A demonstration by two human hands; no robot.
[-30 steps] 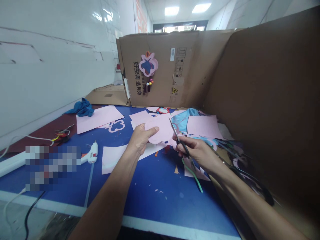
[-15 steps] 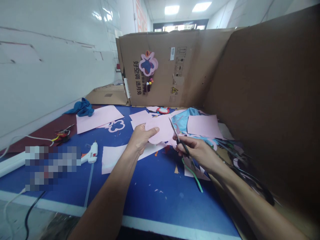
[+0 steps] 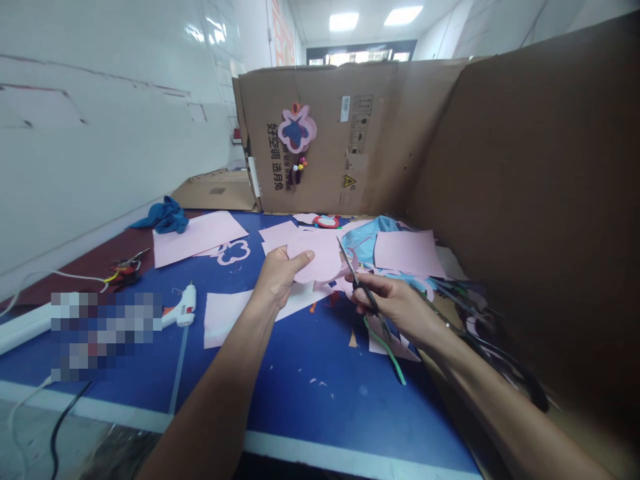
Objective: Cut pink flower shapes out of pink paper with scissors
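Observation:
Between thumb and fingers, my left hand (image 3: pixel 280 275) grips a piece of pink paper (image 3: pixel 320 257) with a rounded, scalloped outline. My right hand (image 3: pixel 387 299) is closed around the black handles of a pair of scissors (image 3: pixel 369 293). Their blades point up and away, beside the paper's right edge; whether they touch it I cannot tell. Beneath the hands lie a white-pink sheet (image 3: pixel 225 317), a green strip (image 3: pixel 393 363) and small paper scraps on the blue table (image 3: pixel 310 400).
A glue gun (image 3: pixel 185 308) stands at the left, near cables. Farther back are pink sheets (image 3: pixel 195 237), a flower-shaped paper outline (image 3: pixel 234 253) and a blue cloth (image 3: pixel 167 215). A tall cardboard box (image 3: pixel 385 167) closes off the back and right; a pink flower ornament (image 3: pixel 297 130) hangs on it.
The pink paper and my left hand have shifted slightly left. A strip at the paper's right edge now hangs apart near the blades. My right hand has barely moved.

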